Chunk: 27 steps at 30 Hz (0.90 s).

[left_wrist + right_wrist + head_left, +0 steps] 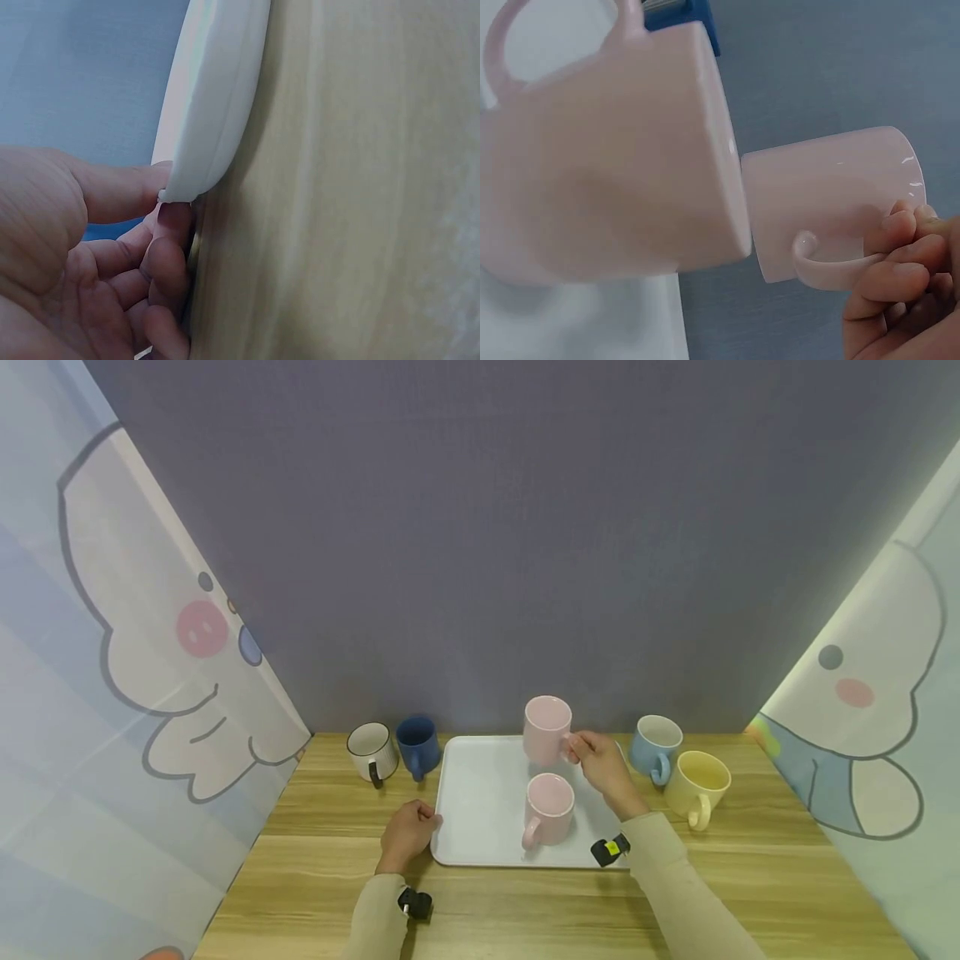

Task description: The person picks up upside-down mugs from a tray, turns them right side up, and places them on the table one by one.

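Note:
My right hand [600,767] grips the handle of a pink mug [547,731], upright over the far part of a white tray [480,802]. In the right wrist view the fingers [900,283] curl round this mug's handle. A second pink mug [551,814] stands on the tray nearer to me, its handle toward the front left. At the tray's left edge is my left hand [407,833]. The left wrist view shows its thumb on top of the tray rim [217,97] and fingers beneath, pinching the corner.
Left of the tray stand a white mug [369,745] with a dark rim and black handle, and a dark blue mug [420,750]. To its right are a light blue mug [651,752] and a yellow mug [686,785]. A grey wall [480,543] rises behind the wooden table [510,914].

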{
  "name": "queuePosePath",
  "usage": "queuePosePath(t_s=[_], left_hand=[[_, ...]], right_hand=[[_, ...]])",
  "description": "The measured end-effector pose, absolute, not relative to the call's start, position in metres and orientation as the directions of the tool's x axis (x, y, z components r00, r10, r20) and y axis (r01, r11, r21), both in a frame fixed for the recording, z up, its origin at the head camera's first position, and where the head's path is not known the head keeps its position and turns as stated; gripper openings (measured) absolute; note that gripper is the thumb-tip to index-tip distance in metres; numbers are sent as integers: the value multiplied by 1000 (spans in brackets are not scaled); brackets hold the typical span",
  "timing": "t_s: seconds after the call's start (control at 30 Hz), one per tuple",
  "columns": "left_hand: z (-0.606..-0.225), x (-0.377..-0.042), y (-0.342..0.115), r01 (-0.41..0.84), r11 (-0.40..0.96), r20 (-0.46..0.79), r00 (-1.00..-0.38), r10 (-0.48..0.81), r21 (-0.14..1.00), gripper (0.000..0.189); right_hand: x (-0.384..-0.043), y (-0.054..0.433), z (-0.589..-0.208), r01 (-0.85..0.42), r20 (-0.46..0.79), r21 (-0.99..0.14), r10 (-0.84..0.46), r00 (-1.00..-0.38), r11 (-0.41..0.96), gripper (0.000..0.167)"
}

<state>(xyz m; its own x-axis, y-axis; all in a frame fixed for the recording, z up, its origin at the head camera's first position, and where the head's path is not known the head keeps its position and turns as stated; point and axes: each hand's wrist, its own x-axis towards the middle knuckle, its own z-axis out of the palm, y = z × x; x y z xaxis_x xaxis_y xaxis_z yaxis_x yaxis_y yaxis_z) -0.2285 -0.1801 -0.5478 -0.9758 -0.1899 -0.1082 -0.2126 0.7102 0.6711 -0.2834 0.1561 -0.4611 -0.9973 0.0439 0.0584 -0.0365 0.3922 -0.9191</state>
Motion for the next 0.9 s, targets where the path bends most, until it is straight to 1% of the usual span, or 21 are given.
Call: queuePosePath(t_s=[0.13, 0.37, 0.5, 0.7, 0.77, 0.9], left_hand=[[-548, -228, -180, -215, 709, -108, -975, -193, 672, 14], [-548, -227, -180, -219, 712, -111, -974, -195, 667, 14], [-548, -227, -180, -218, 713, -107, -974, -197, 666, 14], [-549, -229, -181, -217, 717, -109, -975, -194, 662, 14], [-550, -229, -180, -218, 718, -110, -975, -195, 661, 15], [-550, -229, -179, -221, 715, -112, -974, -197, 663, 15]], right_hand=[[-281, 154, -456, -36, 55, -926, 41, -998, 376, 27], [-278, 153, -454, -9, 28, -923, 44, -999, 385, 26], [-277, 152, -453, 2, 17, -937, 52, -999, 350, 26], [-274, 149, -455, -16, 38, -954, 65, -997, 300, 27], [-273, 148, -455, -15, 34, -963, 66, -997, 270, 28], [-270, 146, -455, -1, 6, -984, 26, -1000, 177, 31]])
